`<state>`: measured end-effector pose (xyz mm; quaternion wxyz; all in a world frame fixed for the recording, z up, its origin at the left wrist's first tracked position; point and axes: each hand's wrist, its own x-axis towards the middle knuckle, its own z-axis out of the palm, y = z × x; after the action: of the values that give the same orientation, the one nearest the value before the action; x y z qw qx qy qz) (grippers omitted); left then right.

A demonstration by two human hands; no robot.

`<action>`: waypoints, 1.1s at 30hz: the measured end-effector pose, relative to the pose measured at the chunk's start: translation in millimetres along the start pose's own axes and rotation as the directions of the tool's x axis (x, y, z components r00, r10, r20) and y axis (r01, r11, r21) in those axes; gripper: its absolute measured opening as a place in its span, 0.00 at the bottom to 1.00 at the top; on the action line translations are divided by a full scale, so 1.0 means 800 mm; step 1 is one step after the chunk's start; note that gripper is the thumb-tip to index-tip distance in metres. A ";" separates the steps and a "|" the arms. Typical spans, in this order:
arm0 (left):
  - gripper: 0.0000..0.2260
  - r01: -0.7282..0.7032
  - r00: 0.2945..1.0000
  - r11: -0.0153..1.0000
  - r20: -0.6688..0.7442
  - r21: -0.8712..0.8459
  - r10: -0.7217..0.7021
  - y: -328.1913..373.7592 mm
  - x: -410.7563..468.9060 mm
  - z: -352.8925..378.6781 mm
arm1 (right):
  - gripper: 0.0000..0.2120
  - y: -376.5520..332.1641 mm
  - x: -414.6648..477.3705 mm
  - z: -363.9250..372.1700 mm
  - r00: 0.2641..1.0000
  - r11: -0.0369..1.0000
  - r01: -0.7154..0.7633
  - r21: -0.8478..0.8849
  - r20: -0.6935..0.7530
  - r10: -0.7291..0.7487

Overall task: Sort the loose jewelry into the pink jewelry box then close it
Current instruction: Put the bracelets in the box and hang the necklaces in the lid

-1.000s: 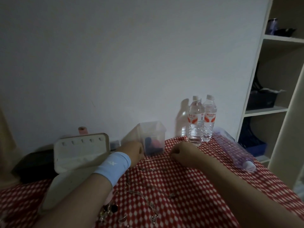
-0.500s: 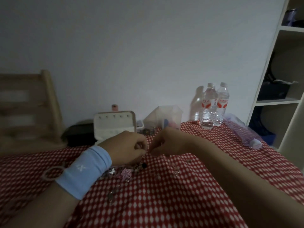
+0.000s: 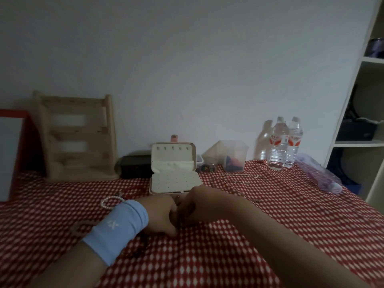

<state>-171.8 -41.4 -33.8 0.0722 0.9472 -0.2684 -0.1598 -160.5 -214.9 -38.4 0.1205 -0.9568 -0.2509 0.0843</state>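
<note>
The pink jewelry box stands open at the middle of the red checked table, its lid with small hooks upright. Just in front of it my left hand, with a blue wristband, and my right hand meet knuckles up. Their fingers are curled together on a small jewelry piece that is mostly hidden. A pearl bracelet lies left of my left wrist. A thin pale bracelet lies nearer me. Fine chains lie on the cloth right of the box.
A wooden rack and a black box stand at the back left. A small bead jar, a clear plastic container and two water bottles line the wall. A purple bottle lies near the right edge, beside a shelf unit.
The view has swung left and down. My hands have come back from near the plastic container and now meet in front of the open box.
</note>
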 end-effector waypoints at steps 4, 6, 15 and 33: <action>0.06 -0.046 0.998 0.998 -0.032 -0.039 0.045 -0.006 -0.004 -0.009 | 0.10 -0.001 0.001 0.008 0.999 1.000 -0.019 -0.005 -0.051 0.019; 0.04 -0.073 0.996 0.993 -0.064 -0.098 0.066 -0.010 -0.005 -0.015 | 0.10 0.003 0.000 0.011 0.998 1.000 -0.018 -0.012 -0.053 0.017; 0.03 -0.330 0.885 0.539 -0.453 -0.775 -0.110 -0.010 -0.004 -0.030 | 0.18 0.016 -0.025 -0.015 0.992 0.619 0.057 0.783 -0.115 0.054; 0.05 -0.557 0.823 0.006 -0.553 -0.830 -0.133 0.075 0.053 -0.097 | 0.09 0.102 -0.079 -0.052 0.999 0.369 0.009 0.930 0.006 -0.040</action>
<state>-140.4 -110.9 41.1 0.7912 0.5759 -0.2017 -0.0409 -168.4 -323.3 -14.5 0.6348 -0.7188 -0.1760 0.2220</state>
